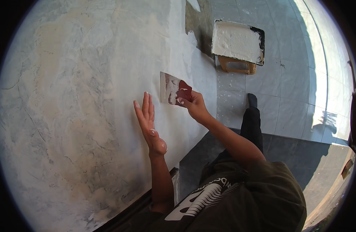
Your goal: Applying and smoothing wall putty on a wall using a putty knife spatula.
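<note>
My right hand (195, 105) grips a putty knife (172, 89) by its dark red handle. Whitish paste smears its broad blade, whose edge is close to the wall (120, 50); whether it touches cannot be told. Left of the knife, my left hand (148, 123) is stretched out with fingers extended, at or near the wall surface, holding nothing. White specks of paste stick to its thumb and wrist. The wall is patchy white and grey, with cracks and rough patches toward the left and smoother white coating near the knife.
A black-rimmed tray (236, 42) of white paste rests on a small tan stool (237, 65) at the far right of the wall. White drips spot the grey floor tiles (263, 83). My leg (252, 123) stretches forward beside the wall. Sunlight falls along the right side.
</note>
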Demonstrator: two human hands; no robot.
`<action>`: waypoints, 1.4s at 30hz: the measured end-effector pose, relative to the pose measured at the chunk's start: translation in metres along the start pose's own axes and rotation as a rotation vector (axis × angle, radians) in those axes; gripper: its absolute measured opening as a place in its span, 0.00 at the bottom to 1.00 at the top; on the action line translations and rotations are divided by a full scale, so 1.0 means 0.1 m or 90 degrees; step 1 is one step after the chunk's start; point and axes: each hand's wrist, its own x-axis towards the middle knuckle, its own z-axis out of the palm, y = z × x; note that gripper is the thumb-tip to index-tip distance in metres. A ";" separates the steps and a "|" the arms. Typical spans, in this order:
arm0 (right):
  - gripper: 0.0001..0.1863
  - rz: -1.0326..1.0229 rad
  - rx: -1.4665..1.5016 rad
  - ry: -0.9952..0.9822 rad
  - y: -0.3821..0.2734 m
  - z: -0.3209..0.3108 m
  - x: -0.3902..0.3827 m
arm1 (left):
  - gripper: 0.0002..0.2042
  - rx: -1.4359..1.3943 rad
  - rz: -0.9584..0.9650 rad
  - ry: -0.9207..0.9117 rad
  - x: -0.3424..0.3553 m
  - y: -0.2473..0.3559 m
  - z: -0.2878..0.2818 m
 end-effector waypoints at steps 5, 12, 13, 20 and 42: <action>0.13 -0.076 -0.350 0.219 -0.71 0.10 1.49 | 0.47 0.006 0.010 0.014 0.04 0.07 0.07; 0.34 -0.484 -0.458 0.036 -0.21 0.90 0.22 | 0.45 -0.014 0.030 0.048 -0.05 0.09 0.00; 0.33 -0.463 -0.425 -0.026 -0.08 0.69 -0.07 | 0.45 -0.011 0.042 0.038 -0.03 0.08 0.03; 0.25 -0.207 -0.302 0.106 -0.20 0.09 0.27 | 0.45 0.014 0.055 -0.010 0.05 -0.03 0.02; 0.08 -0.123 -0.132 0.151 -0.15 -0.06 0.79 | 0.46 0.000 0.009 -0.021 0.10 -0.11 0.24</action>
